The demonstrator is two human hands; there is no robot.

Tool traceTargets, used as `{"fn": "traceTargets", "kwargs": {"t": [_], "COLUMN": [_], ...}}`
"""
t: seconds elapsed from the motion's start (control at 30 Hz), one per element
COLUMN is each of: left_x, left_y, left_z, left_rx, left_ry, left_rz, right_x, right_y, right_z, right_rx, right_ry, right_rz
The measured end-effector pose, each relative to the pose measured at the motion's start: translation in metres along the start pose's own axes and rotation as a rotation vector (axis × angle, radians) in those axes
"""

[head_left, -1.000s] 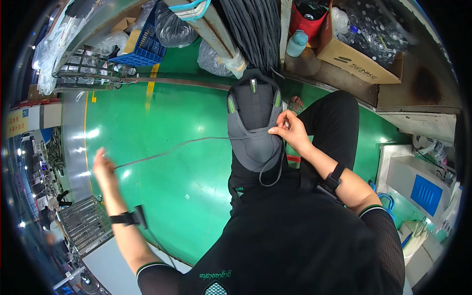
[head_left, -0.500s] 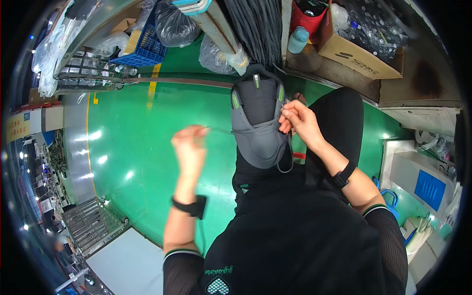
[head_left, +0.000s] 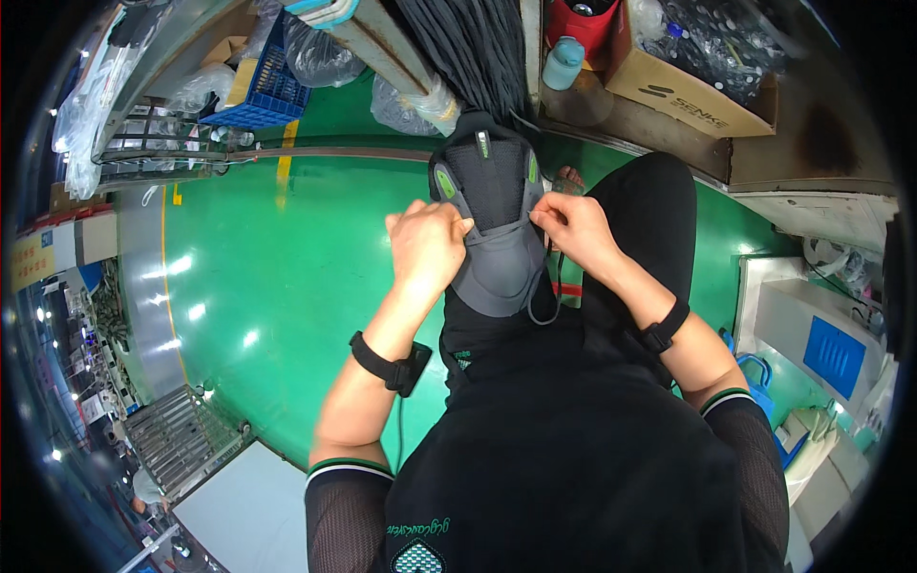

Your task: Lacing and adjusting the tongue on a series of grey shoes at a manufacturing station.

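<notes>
A grey shoe (head_left: 497, 272) with a black mesh tongue and green side accents rests toe toward me over my dark trouser leg. At its left eyelet edge, my left hand (head_left: 426, 244) is closed, thumb against the shoe; the lace end in it is mostly hidden by the fingers. My right hand (head_left: 576, 229) pinches the grey shoelace (head_left: 547, 322) at the opposite eyelet edge. Part of that lace hangs in a loop beside the toe on the right. One strand crosses the shoe below the tongue.
Long black cords (head_left: 468, 57) hang beyond the shoe, near a metal post (head_left: 387, 53). To the far right stand a cardboard box (head_left: 693, 100) of small parts and a light-blue bottle (head_left: 564, 65). A blue crate (head_left: 272, 95) sits far left, above the green floor (head_left: 306, 248).
My left hand has come in from out on the left to the shoe's left edge, where the lace had been stretched toward it. My right hand stays at the right eyelets.
</notes>
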State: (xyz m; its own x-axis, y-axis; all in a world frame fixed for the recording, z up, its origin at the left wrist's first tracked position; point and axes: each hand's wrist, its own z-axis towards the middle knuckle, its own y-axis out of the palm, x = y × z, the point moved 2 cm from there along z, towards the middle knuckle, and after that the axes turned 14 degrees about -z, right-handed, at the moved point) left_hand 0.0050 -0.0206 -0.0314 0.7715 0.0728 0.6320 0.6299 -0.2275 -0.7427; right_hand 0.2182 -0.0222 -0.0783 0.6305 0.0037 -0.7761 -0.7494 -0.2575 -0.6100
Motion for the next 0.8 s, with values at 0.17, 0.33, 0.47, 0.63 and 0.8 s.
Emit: {"fn": "traceTargets", "kwargs": {"t": [0.17,0.33,0.47,0.63,0.8], "left_x": [0.006,0.008,0.007,0.011,0.014], "left_y": [-0.017,-0.032,-0.039,-0.039,-0.031], "left_z": [0.003,-0.001,0.017,0.038,0.049], "left_rx": [-0.01,0.074,-0.124,-0.393,-0.469], "left_ry": [0.392,0.742,0.954,0.932,0.647], "left_rz": [0.234,0.353,0.391,0.481,0.295], "right_x": [-0.016,-0.033,-0.058,-0.04,-0.056], "right_y": [-0.004,-0.011,-0.043,-0.033,-0.029], "right_z": [0.01,0.035,0.043,0.059,0.064], "right_rx": [0.169,-0.121,0.127,-0.167,-0.381], "right_ry": [-0.525,-0.989,-1.034,-1.228,-0.895], "right_rz": [-0.595,-0.935,-0.894,-1.002,-0.941]}}
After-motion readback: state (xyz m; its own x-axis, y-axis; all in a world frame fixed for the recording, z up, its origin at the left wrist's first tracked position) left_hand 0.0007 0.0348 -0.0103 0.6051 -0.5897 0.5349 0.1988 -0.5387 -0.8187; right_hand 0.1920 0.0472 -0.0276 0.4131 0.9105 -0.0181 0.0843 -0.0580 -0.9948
